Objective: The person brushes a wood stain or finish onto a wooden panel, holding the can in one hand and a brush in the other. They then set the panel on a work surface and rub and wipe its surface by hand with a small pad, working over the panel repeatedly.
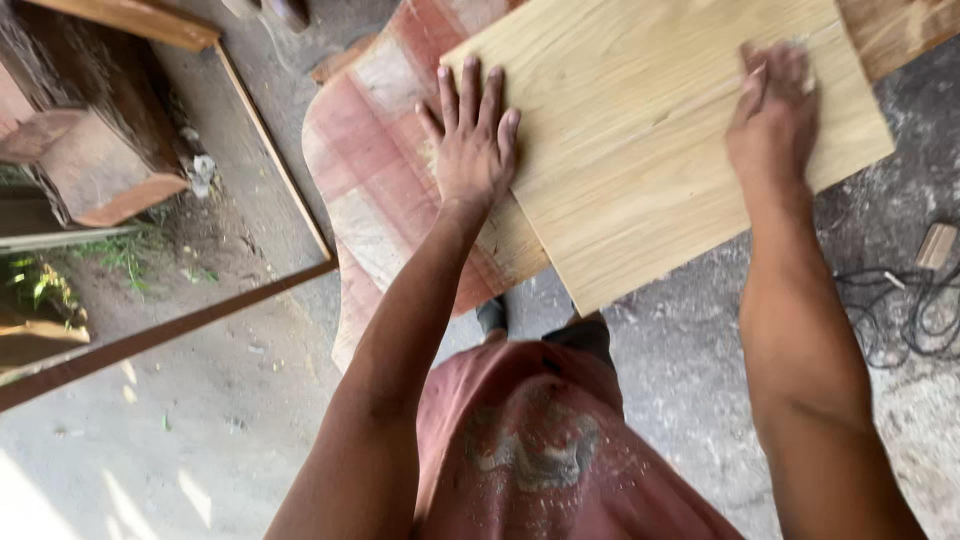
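Observation:
A pale wooden board (640, 130) lies tilted on a reddish, worn work surface (365, 170). My left hand (472, 140) rests flat with fingers spread on the board's left edge, partly over the reddish surface. My right hand (772, 110) presses down on the board near its right edge, fingers together over a small pale piece that looks like sandpaper; most of it is hidden under the fingers.
A dark cable (905, 310) lies coiled on the concrete floor at the right, beside a small wooden block (937, 245). Long wooden strips (170, 330) and chunky timber pieces (95, 165) sit at the left. Dust speckles my reddish shirt (540, 450).

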